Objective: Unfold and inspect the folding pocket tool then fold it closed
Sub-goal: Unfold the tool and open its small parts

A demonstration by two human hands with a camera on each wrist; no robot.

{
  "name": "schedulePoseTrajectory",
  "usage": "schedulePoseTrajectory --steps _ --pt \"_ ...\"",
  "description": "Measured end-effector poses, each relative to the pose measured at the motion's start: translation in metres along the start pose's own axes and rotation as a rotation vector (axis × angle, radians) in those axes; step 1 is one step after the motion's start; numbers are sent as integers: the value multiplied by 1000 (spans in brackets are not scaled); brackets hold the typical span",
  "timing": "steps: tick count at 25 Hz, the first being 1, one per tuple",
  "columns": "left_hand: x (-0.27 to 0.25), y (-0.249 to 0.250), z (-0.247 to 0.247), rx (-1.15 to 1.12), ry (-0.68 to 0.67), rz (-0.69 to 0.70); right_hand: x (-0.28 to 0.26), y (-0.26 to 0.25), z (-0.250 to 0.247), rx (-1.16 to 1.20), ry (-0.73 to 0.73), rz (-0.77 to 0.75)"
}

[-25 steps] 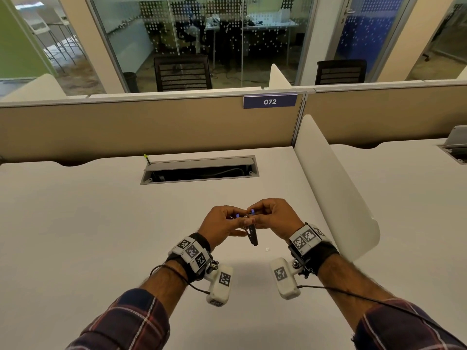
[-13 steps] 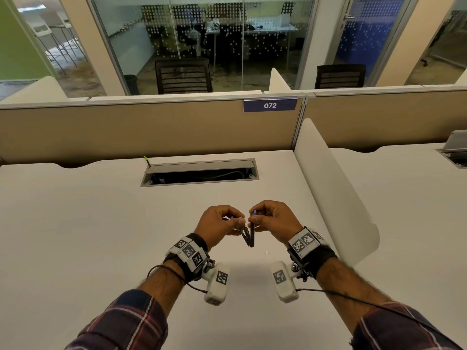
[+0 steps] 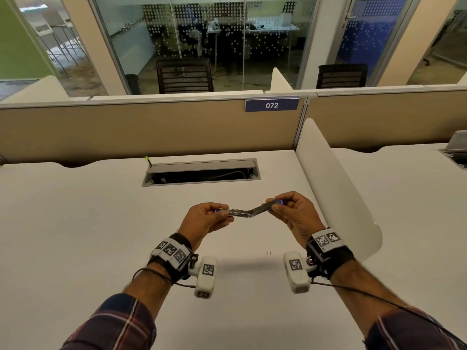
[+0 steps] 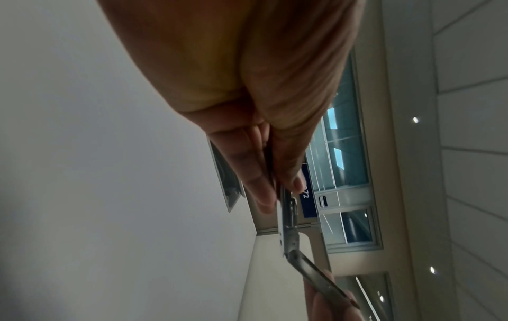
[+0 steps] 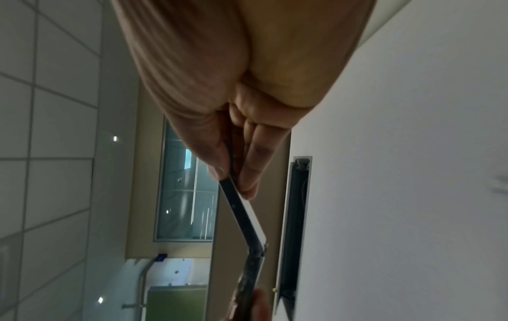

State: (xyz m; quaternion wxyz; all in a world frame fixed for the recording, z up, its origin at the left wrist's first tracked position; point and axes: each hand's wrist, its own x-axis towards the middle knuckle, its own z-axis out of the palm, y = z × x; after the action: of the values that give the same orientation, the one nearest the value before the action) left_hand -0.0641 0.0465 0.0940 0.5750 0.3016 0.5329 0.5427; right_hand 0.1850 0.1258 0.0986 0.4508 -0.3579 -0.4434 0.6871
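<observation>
Above the white desk [image 3: 75, 236], both hands hold the pocket tool [image 3: 249, 211] in the air, spread into a wide shallow V. Left hand [image 3: 206, 221] pinches one end between thumb and fingers; right hand [image 3: 294, 214] pinches the other end the same way. Hinge sits midway between the hands, below an open cable tray [image 3: 202, 173].

A white desk [image 3: 75, 223] runs up to a tan partition [image 3: 126, 132] carrying a blue "072" plate [image 3: 271, 105], with an open cable tray [image 3: 201, 173] set into the top and a white curved divider [image 3: 336, 188] on the right. Beyond stand two black mesh chairs [image 3: 184, 75] before dotted glass walls [image 3: 227, 34] and a green wall [image 3: 15, 46] far left
</observation>
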Motion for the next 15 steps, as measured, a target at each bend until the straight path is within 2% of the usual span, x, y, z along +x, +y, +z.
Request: schedulePoseTrajectory --steps 2,5,7,10,15 --pt "-1 2 -5 41 5 5 2 5 -8 -174 0 22" --pt "-5 2 -9 28 7 32 3 8 -13 -576 -18 36" --pt "-6 2 -8 42 -2 50 1 9 -10 -785 -38 -3" --pt "-6 2 -1 86 -31 76 -2 5 7 -866 -123 -114" --pt "-8 1 11 135 -80 68 -6 4 38 -1198 -413 -419"
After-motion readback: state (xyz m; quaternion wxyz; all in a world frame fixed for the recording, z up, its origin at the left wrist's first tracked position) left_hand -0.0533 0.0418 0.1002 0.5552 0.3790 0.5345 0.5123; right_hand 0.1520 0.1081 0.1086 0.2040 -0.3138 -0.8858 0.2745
